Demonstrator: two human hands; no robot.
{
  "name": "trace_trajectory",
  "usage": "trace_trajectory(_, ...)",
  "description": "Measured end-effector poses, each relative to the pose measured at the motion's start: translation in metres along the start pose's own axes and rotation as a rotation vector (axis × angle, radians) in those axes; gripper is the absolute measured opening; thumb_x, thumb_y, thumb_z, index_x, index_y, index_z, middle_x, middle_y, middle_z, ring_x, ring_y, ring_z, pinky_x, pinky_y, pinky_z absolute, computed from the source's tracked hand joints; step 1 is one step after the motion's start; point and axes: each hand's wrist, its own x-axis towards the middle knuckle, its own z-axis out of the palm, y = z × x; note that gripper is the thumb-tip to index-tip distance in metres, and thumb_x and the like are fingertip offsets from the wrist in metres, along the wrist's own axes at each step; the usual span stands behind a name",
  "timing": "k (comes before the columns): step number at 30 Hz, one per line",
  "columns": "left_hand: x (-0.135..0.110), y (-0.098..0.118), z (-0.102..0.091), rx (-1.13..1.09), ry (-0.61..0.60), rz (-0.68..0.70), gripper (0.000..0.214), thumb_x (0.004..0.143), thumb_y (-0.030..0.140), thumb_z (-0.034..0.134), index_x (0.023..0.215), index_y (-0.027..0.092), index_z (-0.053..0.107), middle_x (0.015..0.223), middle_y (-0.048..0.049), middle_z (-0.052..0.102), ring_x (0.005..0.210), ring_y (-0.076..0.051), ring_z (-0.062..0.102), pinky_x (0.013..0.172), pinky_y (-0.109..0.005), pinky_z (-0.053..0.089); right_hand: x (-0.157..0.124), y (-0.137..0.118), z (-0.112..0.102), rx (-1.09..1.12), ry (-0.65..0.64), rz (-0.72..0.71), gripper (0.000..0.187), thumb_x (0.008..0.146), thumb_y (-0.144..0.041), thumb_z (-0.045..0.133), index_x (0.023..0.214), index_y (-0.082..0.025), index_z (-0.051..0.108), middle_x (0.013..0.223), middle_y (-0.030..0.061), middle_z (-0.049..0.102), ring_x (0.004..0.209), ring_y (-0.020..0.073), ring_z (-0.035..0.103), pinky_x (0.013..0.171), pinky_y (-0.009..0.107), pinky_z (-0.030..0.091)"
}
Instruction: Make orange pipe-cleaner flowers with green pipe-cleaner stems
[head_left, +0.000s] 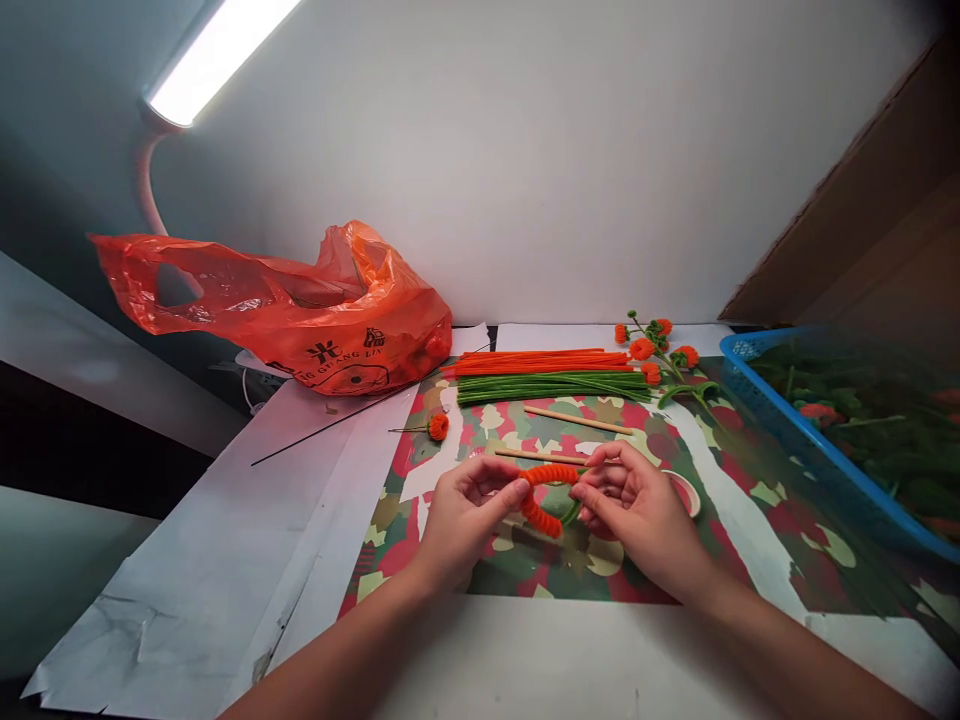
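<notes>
Between my two hands is an orange coiled pipe cleaner, bent into a curve, with a green length showing at its right end. My left hand pinches the coil at its bend, thumb against fingers. With thumb and fingertips, my right hand grips the upper right end of the same piece. Just beyond them lie two thin wooden sticks. Partly hidden behind my right hand is a roll of tape. A small orange pipe cleaner flower on a wire lies past my left hand.
Straight orange pipe cleaners and green pipe cleaners lie in bundles at the back. A finished flower stem rests beside them. A blue basket stands right, a red plastic bag left, under a lamp.
</notes>
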Motion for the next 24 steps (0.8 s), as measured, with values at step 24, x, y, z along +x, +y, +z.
trace_trajectory(24, 0.0006, -0.0016, -0.0057, 0.296, 0.08, 0.088, 0.018, 0.077, 0.03, 0.063, 0.067, 0.016, 0.064, 0.058, -0.0008, 0.064, 0.049, -0.013, 0.06, 0.043, -0.019, 0.048, -0.0058, 0.0056, 0.0037, -0.361, 0.021, -0.271, 0.016, 0.084, -0.031, 0.057, 0.072, -0.02, 0.055, 0.064, 0.0009, 0.061, 0.055, 0.0134, 0.057, 0.049, 0.023, 0.046)
